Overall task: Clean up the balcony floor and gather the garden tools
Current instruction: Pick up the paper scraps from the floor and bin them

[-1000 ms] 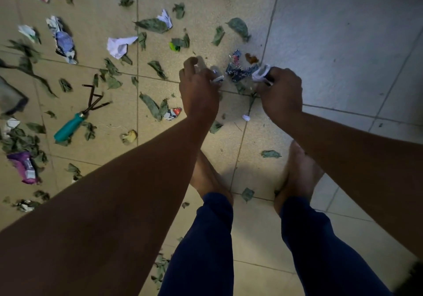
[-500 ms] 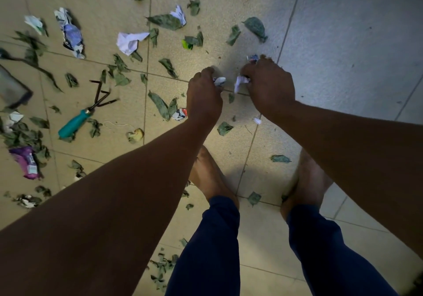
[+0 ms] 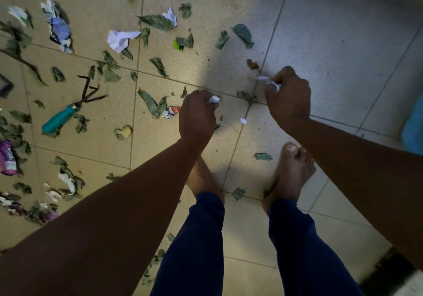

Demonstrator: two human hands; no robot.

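Note:
My left hand (image 3: 197,115) is curled round a crumpled white scrap of paper (image 3: 214,99) that shows at its knuckles. To the right and slightly higher, my right hand (image 3: 288,96) grips more white paper scraps (image 3: 270,83). Both hands hang above the tiled balcony floor (image 3: 332,44), in front of my bare feet. A hand rake with a teal handle (image 3: 60,118) lies on the floor to the left, its dark prongs pointing up-right. Dry green leaves (image 3: 243,33) and paper litter (image 3: 120,39) are strewn over the left half of the floor.
A small white scrap (image 3: 242,120) and a red-white wrapper (image 3: 170,112) lie between and left of my hands. A brown bit (image 3: 252,64) sits above my right hand. Purple wrapper (image 3: 6,158) at the left edge; a blue object (image 3: 414,128) at the right edge.
My hands have drawn apart and lifted off the floor with paper in them; the dark patterned wrapper seen between them a second ago is out of sight. The view has shifted slightly.

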